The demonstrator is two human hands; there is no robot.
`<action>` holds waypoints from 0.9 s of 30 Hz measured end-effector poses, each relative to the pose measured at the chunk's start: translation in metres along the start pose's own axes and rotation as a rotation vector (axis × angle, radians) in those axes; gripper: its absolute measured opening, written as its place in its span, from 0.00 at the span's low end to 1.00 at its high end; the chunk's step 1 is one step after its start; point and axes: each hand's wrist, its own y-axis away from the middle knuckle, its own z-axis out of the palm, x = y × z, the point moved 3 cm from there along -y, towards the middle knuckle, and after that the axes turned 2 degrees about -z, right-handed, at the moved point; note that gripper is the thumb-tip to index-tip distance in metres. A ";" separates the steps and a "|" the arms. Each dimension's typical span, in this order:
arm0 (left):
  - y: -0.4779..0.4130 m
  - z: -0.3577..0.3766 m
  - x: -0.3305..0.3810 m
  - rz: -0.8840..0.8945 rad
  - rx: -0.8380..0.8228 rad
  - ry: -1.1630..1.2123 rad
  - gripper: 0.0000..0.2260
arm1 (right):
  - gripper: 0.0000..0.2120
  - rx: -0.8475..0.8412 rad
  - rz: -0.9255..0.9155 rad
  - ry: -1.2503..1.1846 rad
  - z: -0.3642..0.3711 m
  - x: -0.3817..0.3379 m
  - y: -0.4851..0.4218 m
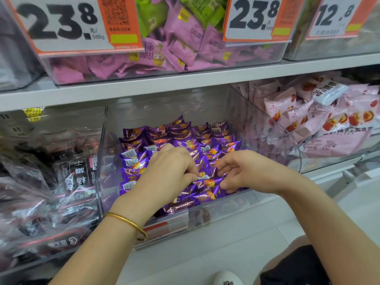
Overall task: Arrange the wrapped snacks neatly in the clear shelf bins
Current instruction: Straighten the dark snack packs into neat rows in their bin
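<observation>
purple snack [207, 183] | in clear bin [223, 206], front | left hand [168, 173] and right hand [248, 171] fingers [225, 185] pinch its ends

**Q:** How many hands are shown?
**A:** Two: one left hand [170, 171] and one right hand [246, 171]. One gold bangle [127, 222] is on the left wrist.
**Q:** How many price cards [67, 25]?
**A:** Three: two read 23.8 and one reads 12.8.
**Q:** How many clear bins [102, 153]?
**A:** Six, some of them cut off by the frame: three above the one shelf board [185, 79] and three below it.
**Q:** And the snacks?
**A:** The purple snacks [216, 140] number in the dozens, too many to count exactly. One white packet [329, 92] lies among the pale pink packs [287, 112].
</observation>
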 end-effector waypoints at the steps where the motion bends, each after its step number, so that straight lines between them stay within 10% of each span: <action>1: 0.000 0.000 0.000 0.005 0.000 0.003 0.05 | 0.19 -0.011 -0.005 0.005 0.000 -0.001 0.000; 8: 0.008 -0.004 -0.002 0.052 0.109 0.120 0.07 | 0.22 -0.026 0.017 0.101 -0.004 0.000 -0.002; 15: 0.071 -0.066 -0.016 0.003 0.438 0.184 0.08 | 0.11 0.381 -0.366 0.259 0.010 -0.072 0.010; 27: 0.218 -0.154 -0.211 -0.785 0.777 -0.180 0.15 | 0.22 0.025 -0.917 0.487 0.200 -0.275 -0.064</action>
